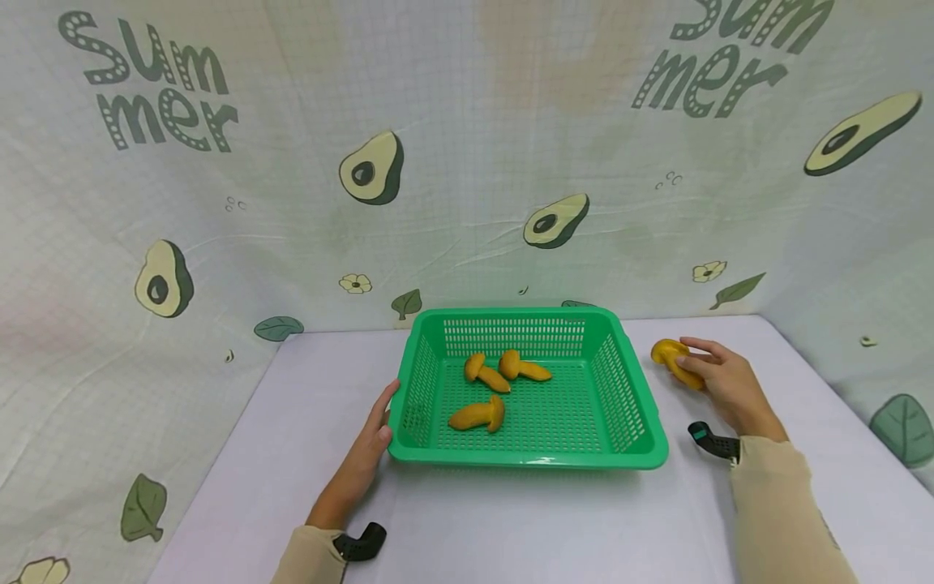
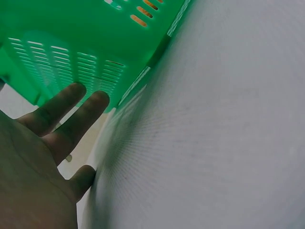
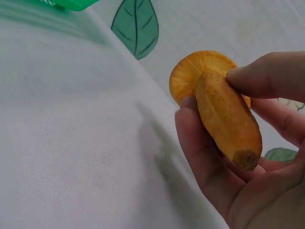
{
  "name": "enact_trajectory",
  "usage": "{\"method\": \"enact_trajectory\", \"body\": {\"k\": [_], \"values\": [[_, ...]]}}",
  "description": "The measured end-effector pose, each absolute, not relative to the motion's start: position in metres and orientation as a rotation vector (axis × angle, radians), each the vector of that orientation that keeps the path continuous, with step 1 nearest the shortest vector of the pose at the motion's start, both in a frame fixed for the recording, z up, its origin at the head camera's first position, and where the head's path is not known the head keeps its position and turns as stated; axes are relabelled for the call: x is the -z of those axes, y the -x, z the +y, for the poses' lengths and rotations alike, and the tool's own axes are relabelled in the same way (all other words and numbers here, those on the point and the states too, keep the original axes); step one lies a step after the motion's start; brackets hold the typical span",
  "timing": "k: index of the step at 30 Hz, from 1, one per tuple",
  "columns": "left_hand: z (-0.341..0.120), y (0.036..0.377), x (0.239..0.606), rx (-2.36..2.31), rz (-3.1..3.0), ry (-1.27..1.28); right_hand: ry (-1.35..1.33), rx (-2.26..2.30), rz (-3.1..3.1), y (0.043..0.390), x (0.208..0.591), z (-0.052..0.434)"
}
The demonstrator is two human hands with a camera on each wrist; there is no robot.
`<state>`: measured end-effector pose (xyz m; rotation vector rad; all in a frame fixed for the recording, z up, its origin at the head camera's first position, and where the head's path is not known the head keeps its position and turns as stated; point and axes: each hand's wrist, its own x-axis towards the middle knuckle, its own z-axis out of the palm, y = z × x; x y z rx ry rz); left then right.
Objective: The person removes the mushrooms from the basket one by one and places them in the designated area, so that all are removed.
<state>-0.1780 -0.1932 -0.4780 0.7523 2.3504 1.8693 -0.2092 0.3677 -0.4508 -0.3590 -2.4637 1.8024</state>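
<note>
My right hand (image 1: pixel 735 391) pinches a yellow-orange mushroom (image 1: pixel 677 362) between thumb and fingers, to the right of the green basket (image 1: pixel 525 460). In the right wrist view the mushroom (image 3: pixel 228 117) is held clear of the table, its brown stem end towards the camera and its gilled cap beyond. Three similar mushrooms lie inside the basket: one mushroom (image 1: pixel 485 373) and another mushroom (image 1: pixel 522 367) towards the back, and a third mushroom (image 1: pixel 477 414) nearer the front left. My left hand (image 1: pixel 366 450) is at the basket's left side; its fingers (image 2: pixel 76 119) extend towards the slotted wall.
A white cloth covers the table (image 1: pixel 511 527). Behind it hangs a pale curtain (image 1: pixel 452 97) printed with avocados, leaves and lettering, which also runs along both sides. Dark devices are strapped on both wrists, such as the right wrist device (image 1: pixel 713 442).
</note>
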Motion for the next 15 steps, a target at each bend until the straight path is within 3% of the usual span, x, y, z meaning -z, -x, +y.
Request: {"method": "enact_trajectory", "body": {"k": [15], "values": [[-0.1945, 0.1796, 0.4803, -1.833, 2.413, -0.759, 0.441, -1.712, -2.549, 0.2151, 0.4595, 0.3684]]}}
